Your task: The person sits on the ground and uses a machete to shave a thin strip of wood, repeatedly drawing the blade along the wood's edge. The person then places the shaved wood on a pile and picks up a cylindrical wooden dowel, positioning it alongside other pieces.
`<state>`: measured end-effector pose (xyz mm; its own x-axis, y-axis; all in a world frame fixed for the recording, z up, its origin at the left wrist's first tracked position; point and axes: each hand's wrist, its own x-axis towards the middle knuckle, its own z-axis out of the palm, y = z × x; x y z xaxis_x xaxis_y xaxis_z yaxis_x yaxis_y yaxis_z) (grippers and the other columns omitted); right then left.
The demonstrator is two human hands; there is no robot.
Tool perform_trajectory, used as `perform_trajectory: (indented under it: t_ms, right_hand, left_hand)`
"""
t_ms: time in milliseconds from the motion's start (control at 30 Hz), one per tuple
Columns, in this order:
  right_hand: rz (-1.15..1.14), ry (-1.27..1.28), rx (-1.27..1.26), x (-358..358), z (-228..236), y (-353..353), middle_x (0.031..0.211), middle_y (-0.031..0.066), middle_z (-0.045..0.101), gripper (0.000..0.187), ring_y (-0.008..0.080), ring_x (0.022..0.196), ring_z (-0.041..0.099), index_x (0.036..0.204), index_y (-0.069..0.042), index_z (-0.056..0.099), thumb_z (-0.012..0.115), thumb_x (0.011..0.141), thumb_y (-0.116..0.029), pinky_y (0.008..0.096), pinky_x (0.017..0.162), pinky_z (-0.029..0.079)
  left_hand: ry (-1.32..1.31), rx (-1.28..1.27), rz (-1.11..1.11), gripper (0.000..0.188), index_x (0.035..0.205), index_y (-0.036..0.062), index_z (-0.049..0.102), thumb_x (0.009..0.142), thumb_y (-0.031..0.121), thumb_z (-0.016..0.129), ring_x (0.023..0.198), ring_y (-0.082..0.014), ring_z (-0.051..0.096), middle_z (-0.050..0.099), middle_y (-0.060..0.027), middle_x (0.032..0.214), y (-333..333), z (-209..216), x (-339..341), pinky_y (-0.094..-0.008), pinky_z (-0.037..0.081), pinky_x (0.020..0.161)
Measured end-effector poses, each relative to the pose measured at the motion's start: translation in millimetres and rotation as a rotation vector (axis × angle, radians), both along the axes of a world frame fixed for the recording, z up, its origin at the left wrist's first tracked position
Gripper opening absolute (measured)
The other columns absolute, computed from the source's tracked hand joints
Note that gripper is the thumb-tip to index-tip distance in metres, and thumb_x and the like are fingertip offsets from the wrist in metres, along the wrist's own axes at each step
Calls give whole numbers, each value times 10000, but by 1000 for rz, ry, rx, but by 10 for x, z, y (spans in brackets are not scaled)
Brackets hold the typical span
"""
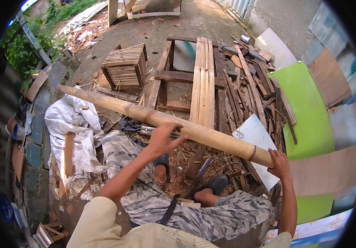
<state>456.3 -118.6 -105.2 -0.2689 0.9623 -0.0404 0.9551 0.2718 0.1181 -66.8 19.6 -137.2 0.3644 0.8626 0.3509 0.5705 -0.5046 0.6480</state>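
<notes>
A long, pale bamboo pole [211, 137] lies slantwise across in front of me, its far end up at the left and its near end at the right. My right hand [280, 163] has its fingers wrapped round the near end. Against the pole's middle rests my left hand [164, 139], its thumb and fingers spread apart. Just beside that hand, partly hidden under the pole, is a shiny metal piece [146, 129]. Below the pole, a dark narrow blade-like piece [203, 168] stands slanted between my feet.
Split bamboo strips [202, 78] lie along a dark wooden frame [174, 76] ahead. A slatted wooden crate [124, 68] stands left of it. Scrap wood [244, 82] is heaped at the right, beside a green panel [308, 111]. A white sack [72, 128] lies at my left.
</notes>
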Motion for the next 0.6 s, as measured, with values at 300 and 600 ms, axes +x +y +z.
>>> perform_trajectory:
  t_ms: [300,600]
  right_hand:
    - [-26,-20,18,-79,198,164,1204,133,586,975,330,1128,562,1406,-133,467,849,509,-122,422,977,438]
    - [-344,-239,-124,-493,441,301,1348,149,526,997,323,1350,416,1449,-64,404,849,642,-444,571,1164,226]
  left_hand:
    - [776,-181,-43,1131,1424,16,437,628,765,730,1299,-392,479,528,-230,1374,1266,-204,-1460,-475,372,1107]
    - [624,-160,-94,881,1231,50,595,631,666,788,1110,-390,596,642,-213,1153,1519,-603,-1989,-451,475,957]
